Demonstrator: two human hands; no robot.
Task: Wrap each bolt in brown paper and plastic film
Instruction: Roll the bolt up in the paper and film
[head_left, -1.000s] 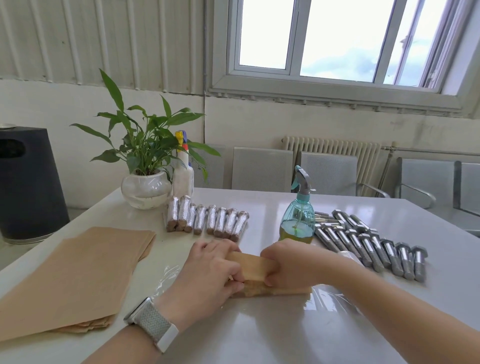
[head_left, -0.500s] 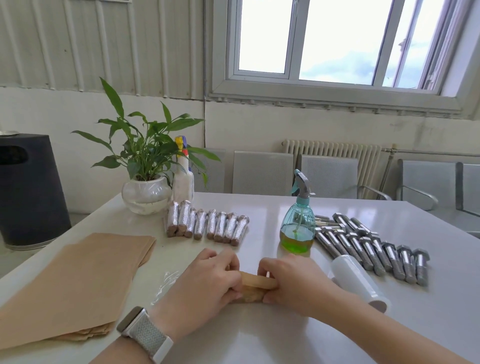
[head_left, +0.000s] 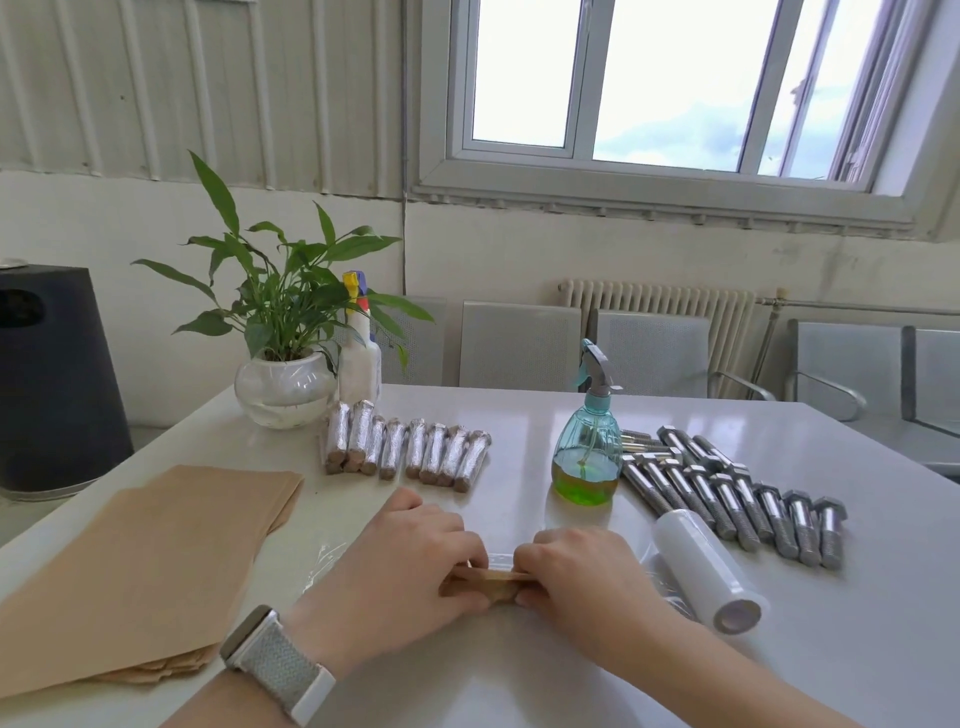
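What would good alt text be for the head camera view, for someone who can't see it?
A person's left hand and right hand grip a brown paper roll over plastic film on a white table. Wrapped bolts and brown paper sheets lie left; bare bolts, a film roll and a spray bottle lie right.

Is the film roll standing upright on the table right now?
No, the film roll lies on its side right of the hands, open core end toward the camera.

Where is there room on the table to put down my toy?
Bare white tabletop lies between the row of film-wrapped bolts and the blue spray bottle; the near edge is bare too. Crowded: right, around unwrapped steel bolts and the film roll; left, brown paper sheets.
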